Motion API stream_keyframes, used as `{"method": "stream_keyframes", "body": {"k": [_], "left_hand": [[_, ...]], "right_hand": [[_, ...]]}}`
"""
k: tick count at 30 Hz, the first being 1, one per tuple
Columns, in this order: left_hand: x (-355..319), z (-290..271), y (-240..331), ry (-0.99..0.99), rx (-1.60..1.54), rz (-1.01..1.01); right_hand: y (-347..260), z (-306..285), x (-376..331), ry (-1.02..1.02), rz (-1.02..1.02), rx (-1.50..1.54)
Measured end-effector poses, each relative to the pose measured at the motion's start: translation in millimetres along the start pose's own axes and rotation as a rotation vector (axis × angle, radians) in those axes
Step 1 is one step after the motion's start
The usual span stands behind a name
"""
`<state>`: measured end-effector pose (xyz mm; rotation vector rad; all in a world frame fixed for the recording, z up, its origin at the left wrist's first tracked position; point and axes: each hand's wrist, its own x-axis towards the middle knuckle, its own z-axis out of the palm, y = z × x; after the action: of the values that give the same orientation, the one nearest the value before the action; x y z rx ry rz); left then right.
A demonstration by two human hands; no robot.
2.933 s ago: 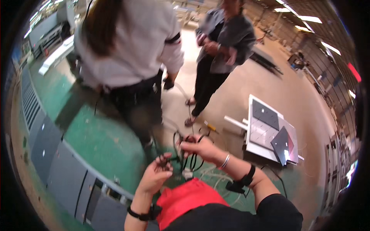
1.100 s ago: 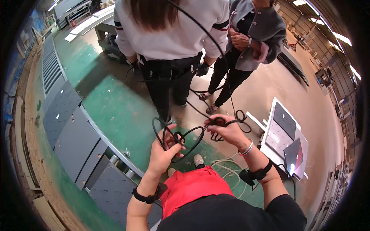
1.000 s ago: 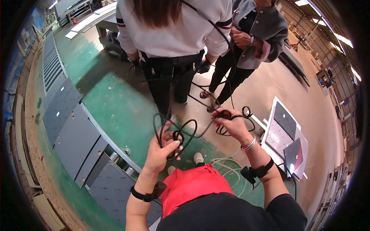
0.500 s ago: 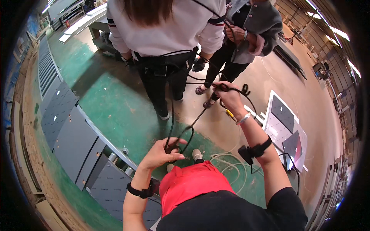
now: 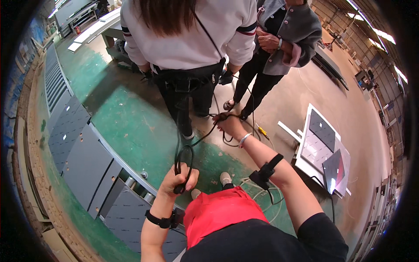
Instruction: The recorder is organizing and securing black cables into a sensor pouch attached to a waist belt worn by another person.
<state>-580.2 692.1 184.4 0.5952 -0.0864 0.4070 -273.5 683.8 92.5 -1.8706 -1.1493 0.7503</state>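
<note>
A thin black cable [image 5: 200,141] runs slack between my two hands. My left hand [image 5: 178,180] is closed in a fist round a loop of it, low and left of centre. Farther out and to the right, my right hand [image 5: 230,125] grips a bunched, looped part of the same cable, its fingers partly hidden by the strands. From there strands lead toward a person in a white sweater [image 5: 192,48], who faces away and wears a black waist bag [image 5: 190,79]. One strand hangs in front of that person's dark trousers.
A second person in a grey jacket [image 5: 288,39] stands at the far right, hands together. Along the left runs a roller conveyor [image 5: 56,83] bearing grey panels [image 5: 87,161]. White and dark sheets [image 5: 321,146] lie on the floor at right. A pale hose [image 5: 277,198] coils near my feet.
My right hand has come down and left, nearer my left hand, with the cable in it. My left hand has closed tighter round its loop. The cable sags more.
</note>
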Motion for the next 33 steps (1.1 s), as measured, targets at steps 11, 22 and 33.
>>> {"method": "stream_keyframes", "body": {"k": [11,22,33], "left_hand": [[-19,8,39,0.543,0.733,-0.079],[-35,-23,32,0.308,0.053,0.129],[-14,-11,-17,0.087,-0.426,0.237]], "right_hand": [[-114,1,-86,-0.284,0.214,0.601],[-148,22,-100,-0.194,0.325,0.699],[-147,34,-117,-0.321,0.097,1.04]]}}
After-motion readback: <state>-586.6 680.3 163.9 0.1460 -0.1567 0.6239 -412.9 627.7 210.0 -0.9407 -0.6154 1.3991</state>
